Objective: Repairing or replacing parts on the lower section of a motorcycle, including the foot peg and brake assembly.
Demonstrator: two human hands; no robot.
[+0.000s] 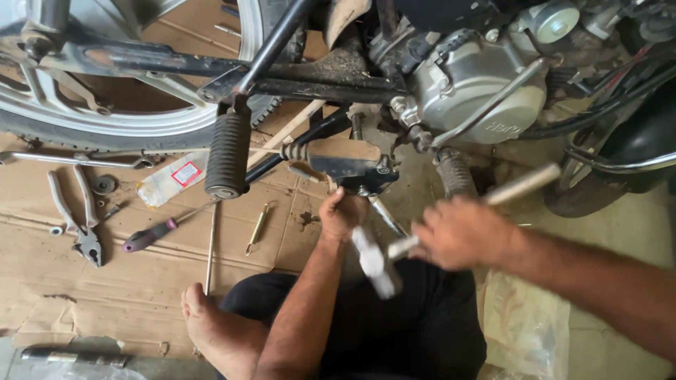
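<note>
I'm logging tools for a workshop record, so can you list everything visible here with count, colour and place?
Motorcycle: one, black frame, silver engine, across the top.
Rear wheel: one, silver rim, upper left.
Footpeg: one, black ribbed rubber, centre left.
Cardboard: flattened, brown, on the floor.
Pliers: one, grey handles, left.
Screwdriver: one, dark purple handle, on the cardboard.
Spring: one, brass-coloured, centre.
Hammer: one, blurred, pale handle.
Bare foot: one, lower left.
Left hand: gripping a part under the bracket.
Right hand: holding the hammer.
</note>
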